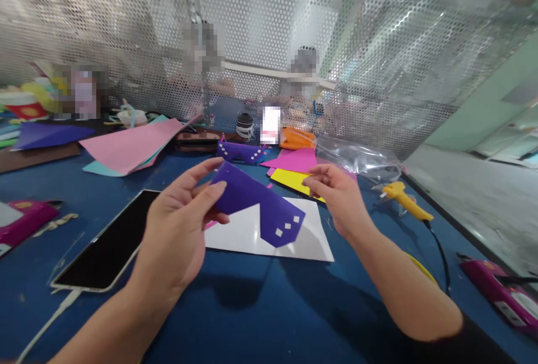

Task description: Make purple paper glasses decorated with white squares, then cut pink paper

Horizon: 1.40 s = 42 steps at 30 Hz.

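Observation:
My left hand (180,229) pinches one end of a purple paper cut-out (256,204) shaped like pixel glasses, with small white squares on its right lens. It hangs above a white sheet (247,238) on the blue table (252,308). My right hand (336,196) hovers just right of the cut-out with fingers curled together; whether a tiny piece sits between its fingertips is too small to tell. A second purple glasses cut-out (241,152) lies farther back.
A dark tablet (111,243) with a white cable lies at the left. Pink (134,145), magenta (296,160) and yellow (290,179) sheets lie behind. A yellow glue gun (406,200) and clear plastic bag (361,159) are right; perforated metal screens stand behind.

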Tool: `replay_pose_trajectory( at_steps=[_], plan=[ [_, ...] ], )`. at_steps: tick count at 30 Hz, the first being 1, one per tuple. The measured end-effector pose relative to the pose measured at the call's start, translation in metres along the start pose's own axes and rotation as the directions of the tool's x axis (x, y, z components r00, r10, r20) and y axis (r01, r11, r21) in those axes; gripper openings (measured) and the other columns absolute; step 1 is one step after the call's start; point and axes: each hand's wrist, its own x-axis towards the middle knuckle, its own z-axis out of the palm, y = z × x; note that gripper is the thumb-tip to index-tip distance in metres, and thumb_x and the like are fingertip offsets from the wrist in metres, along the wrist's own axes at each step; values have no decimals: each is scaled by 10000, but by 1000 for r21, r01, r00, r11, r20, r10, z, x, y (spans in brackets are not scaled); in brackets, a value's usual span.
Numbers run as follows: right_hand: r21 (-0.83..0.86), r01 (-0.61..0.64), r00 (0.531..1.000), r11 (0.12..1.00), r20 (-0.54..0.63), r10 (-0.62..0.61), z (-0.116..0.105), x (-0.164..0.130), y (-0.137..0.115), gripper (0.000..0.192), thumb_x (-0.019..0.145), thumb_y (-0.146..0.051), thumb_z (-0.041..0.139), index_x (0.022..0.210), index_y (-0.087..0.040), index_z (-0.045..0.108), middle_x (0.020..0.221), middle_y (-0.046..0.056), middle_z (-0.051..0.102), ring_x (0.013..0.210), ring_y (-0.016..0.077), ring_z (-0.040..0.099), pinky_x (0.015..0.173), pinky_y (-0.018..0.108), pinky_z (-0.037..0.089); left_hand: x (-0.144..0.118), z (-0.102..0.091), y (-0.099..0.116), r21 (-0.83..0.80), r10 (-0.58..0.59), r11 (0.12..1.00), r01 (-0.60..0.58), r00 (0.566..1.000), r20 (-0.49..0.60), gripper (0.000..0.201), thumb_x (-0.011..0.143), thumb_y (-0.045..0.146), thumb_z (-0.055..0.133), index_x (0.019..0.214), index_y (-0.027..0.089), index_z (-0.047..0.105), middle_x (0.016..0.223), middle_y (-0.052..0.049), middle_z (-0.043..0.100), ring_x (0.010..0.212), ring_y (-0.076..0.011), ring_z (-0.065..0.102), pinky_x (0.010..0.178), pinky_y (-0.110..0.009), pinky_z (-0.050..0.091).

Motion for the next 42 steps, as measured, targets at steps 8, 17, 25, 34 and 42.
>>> replay_pose_trajectory(
  at_steps=[8, 17, 25, 34, 42],
  plan=[
    [122, 94, 994, 988, 46, -100, 3, -47, -52, 204, 756, -306, 730, 923, -235, 635, 742, -42, 673, 646, 89, 598, 639, 236, 497, -10, 4, -9, 88, 49, 994, -61, 990, 134, 152, 734, 224, 754, 745, 205, 604, 687, 68, 536, 557, -74, 479, 445, -159, 515],
    [66, 166, 968, 984, 178, -175, 40, -60, -68, 124, 789, -262, 679, 897, -226, 630, 783, -14, 712, 721, 129, 660, 637, 260, 529, -15, 5, -17, 141, 36, 988, -64, 981, 192, 65, 751, 175, 678, 727, 189, 737, 738, 19, 655, 594, -89, 549, 493, -170, 517],
    [-29, 289, 949, 957, 140, -282, 43, -63, -60, 111, 841, -261, 649, 945, -234, 620, 833, -12, 740, 743, 123, 687, 629, 231, 539, -16, 4, -17, 71, 46, 995, -64, 971, 235, 64, 787, 202, 703, 794, 220, 763, 792, 16, 696, 655, -99, 581, 530, -170, 529],
    [-184, 459, 888, 869, 56, -457, 43, -65, -53, 87, 863, -244, 646, 947, -238, 625, 864, 0, 758, 765, 149, 717, 663, 269, 561, -16, 6, -18, 79, 37, 995, -55, 975, 217, 60, 762, 251, 761, 788, 197, 754, 776, 0, 697, 653, -104, 589, 503, -164, 519],
    [-457, 674, 688, 581, 101, -719, 44, -68, -51, 85, 914, -188, 606, 975, -248, 604, 878, -18, 758, 779, 147, 707, 696, 307, 512, -16, 7, -17, 106, 30, 993, -56, 974, 227, 68, 745, 262, 758, 770, 199, 763, 744, -4, 696, 623, -107, 567, 486, -177, 513]
  ],
)
